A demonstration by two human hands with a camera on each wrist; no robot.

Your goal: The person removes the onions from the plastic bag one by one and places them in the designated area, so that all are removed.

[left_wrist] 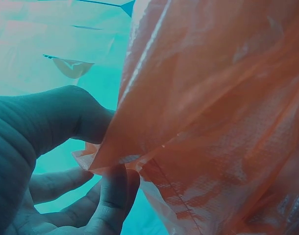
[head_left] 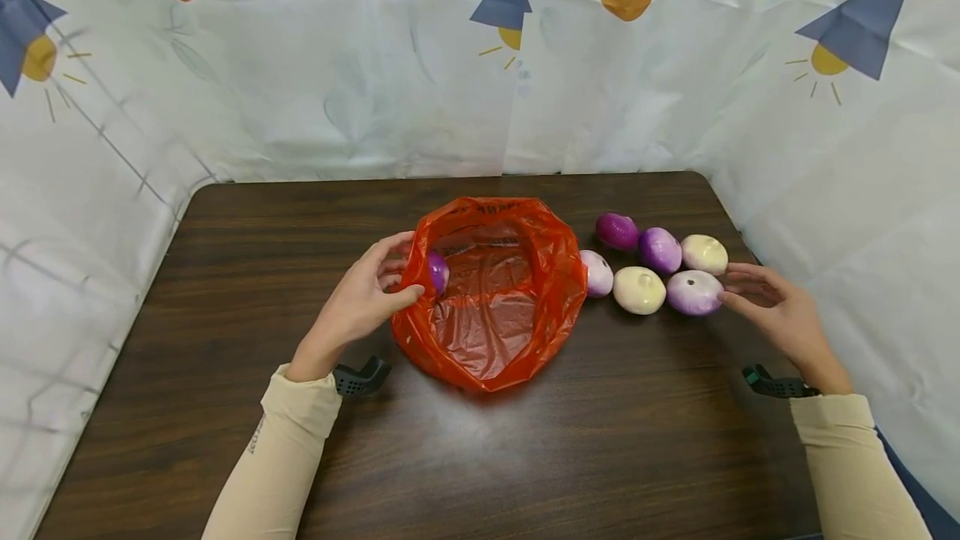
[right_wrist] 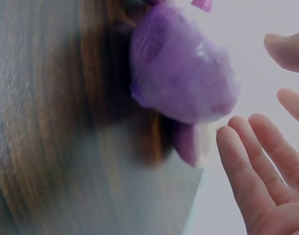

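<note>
An orange plastic bag (head_left: 491, 298) stands open in the middle of a dark wooden table (head_left: 225, 290). My left hand (head_left: 408, 280) pinches its left rim; the left wrist view shows thumb and finger of the left hand (left_wrist: 105, 152) closed on the bag's edge (left_wrist: 213, 98). A purple onion (head_left: 438, 272) shows just inside that rim; whether the hand also holds it I cannot tell. My right hand (head_left: 738, 286) is open, fingertips at a pale purple onion (head_left: 693, 292). In the right wrist view the right hand (right_wrist: 257, 93) has spread fingers beside this onion (right_wrist: 184, 78), not gripping.
Several more onions lie right of the bag: a dark purple one (head_left: 617, 231), a purple-white one (head_left: 660, 249), a cream one (head_left: 704, 254), another cream one (head_left: 639, 290), a whitish one (head_left: 597, 273) against the bag. A printed white cloth (head_left: 337, 82) walls the table's back and sides.
</note>
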